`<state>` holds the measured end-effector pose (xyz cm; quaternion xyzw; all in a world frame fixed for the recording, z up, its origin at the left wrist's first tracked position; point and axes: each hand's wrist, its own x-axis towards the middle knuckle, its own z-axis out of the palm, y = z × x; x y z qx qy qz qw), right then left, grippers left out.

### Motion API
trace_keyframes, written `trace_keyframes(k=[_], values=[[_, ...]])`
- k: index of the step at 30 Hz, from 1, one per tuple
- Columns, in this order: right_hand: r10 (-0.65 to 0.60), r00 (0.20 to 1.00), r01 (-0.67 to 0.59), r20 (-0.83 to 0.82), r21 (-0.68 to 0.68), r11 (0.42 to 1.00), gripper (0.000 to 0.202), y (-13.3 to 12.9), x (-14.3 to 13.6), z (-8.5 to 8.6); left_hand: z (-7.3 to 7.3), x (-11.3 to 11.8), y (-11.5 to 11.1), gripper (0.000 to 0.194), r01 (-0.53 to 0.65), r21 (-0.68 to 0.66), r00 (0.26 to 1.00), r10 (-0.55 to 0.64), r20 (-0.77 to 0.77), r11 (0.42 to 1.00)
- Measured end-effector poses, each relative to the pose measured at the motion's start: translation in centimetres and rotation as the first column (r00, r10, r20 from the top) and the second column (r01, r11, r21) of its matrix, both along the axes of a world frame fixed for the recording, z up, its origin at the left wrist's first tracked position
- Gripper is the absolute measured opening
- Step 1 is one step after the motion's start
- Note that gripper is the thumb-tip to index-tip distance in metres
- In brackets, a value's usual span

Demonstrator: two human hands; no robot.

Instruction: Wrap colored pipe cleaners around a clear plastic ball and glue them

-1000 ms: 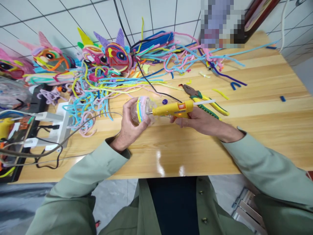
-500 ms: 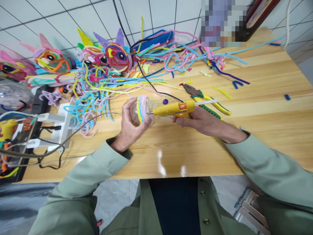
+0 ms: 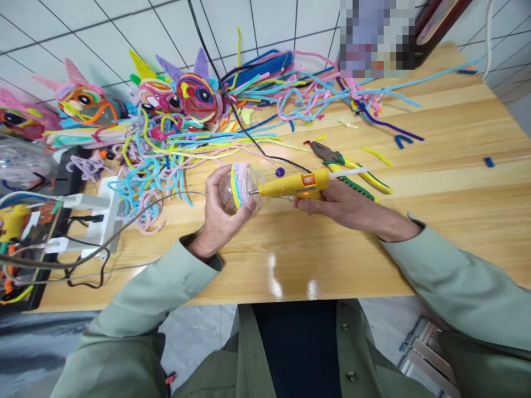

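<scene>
A: Main thing, where?
B: Clear plastic piece (image 3: 239, 190) ringed with yellow, blue and pink strips (image 3: 244, 177), just above mid-frame, over the counter (image 3: 332, 260). Can't tell if it rests there.
A: Hands?
B: Left hand (image 3: 219, 213) grasps the piece, thumb on the near side. Right hand (image 3: 344, 205) grips a yellow glue gun (image 3: 290, 185), pale glue stick (image 3: 350, 172) poking out the back.
A: Nozzle?
B: At the pink part. Contact's too small to call; no glue bead I can make out.
A: What's changed?
B: Over the last second, hardly anything. Scene slides slightly in frame; piece, gun and both grips match the earlier frames.
A: Meaning?
B: Same step in hand, I'd judge: steady hold at one spot, nothing new begun.
A: Around it?
B: Small purple bit (image 3: 280, 172) just beyond the gun. Black cord (image 3: 249, 134) runs from the top edge down towards the gun. Pliers (image 3: 339, 159) lie right of centre, near the right hand, not held.
A: Further out?
B: Tangled fuzzy stems (image 3: 166, 177) left of the piece, decorated heads (image 3: 201, 97) upper left, white power strip (image 3: 105, 213) far left.
</scene>
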<state>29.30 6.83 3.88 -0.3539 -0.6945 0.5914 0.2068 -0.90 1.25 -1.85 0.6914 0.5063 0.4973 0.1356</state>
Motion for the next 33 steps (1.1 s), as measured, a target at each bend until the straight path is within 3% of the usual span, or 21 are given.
trace_keyframes(k=[16,33], values=[[0.006,0.999,-0.006,0.04,0.017,1.0,0.043,0.12,0.17,-0.07,0.02,-0.12,0.03,0.082,0.004,-0.007,1.0,-0.005,-0.012,1.0],[0.008,0.993,-0.01,0.12,0.013,1.0,0.055,0.06,0.03,0.61,-0.23,-0.54,0.09,0.083,0.017,0.004,0.999,-0.017,-0.027,1.0]])
